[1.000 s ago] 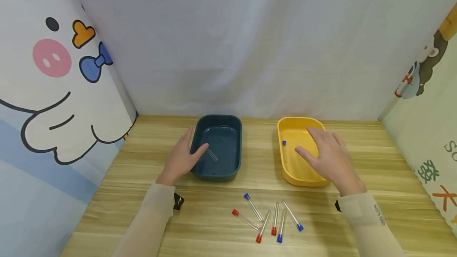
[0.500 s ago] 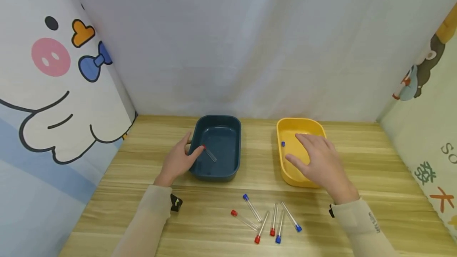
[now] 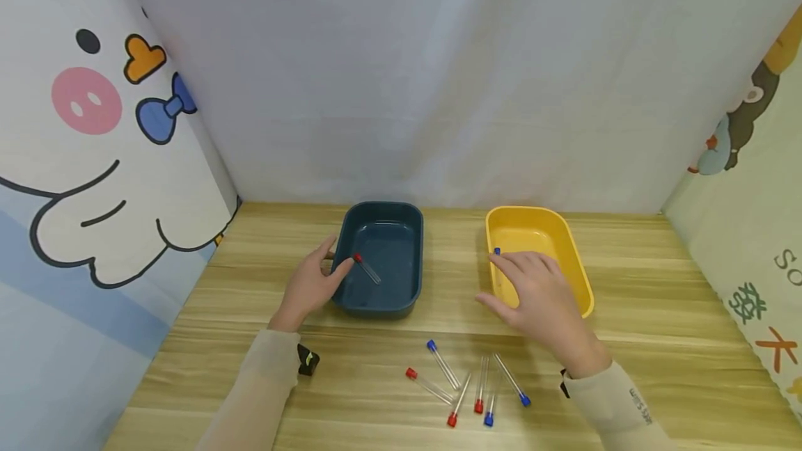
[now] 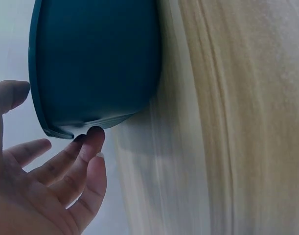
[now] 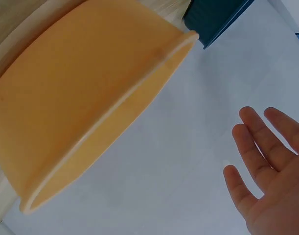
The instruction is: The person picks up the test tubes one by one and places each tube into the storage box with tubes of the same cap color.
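Note:
My left hand (image 3: 310, 289) is at the left side of a dark blue plastic bin (image 3: 410, 305), its thumb over the rim and its fingers along the outer wall. The left wrist view shows those relaxed fingertips (image 4: 94, 134) right at the wall. A clear test tube with a red cap (image 3: 368, 270) lies in this bin. My right hand (image 3: 544, 305) hovers over the near part of a yellow bin (image 3: 579, 263), fingers extended and holding nothing. Behind its fingertips shows the blue cap (image 3: 498, 250) of a tube in the yellow bin; the rest is hidden.
Several capped test tubes lie loose on the wooden table (image 3: 351, 395) in front of the bins, among them a red-capped tube (image 3: 429, 386) and a blue-capped tube (image 3: 512, 380). A white cloth (image 3: 401, 89) hangs behind, with printed cloths at both sides.
My right hand has moved left and nearer to me over the yellow bin. The left hand has drawn back slightly, and the red cap in the dark blue bin now shows.

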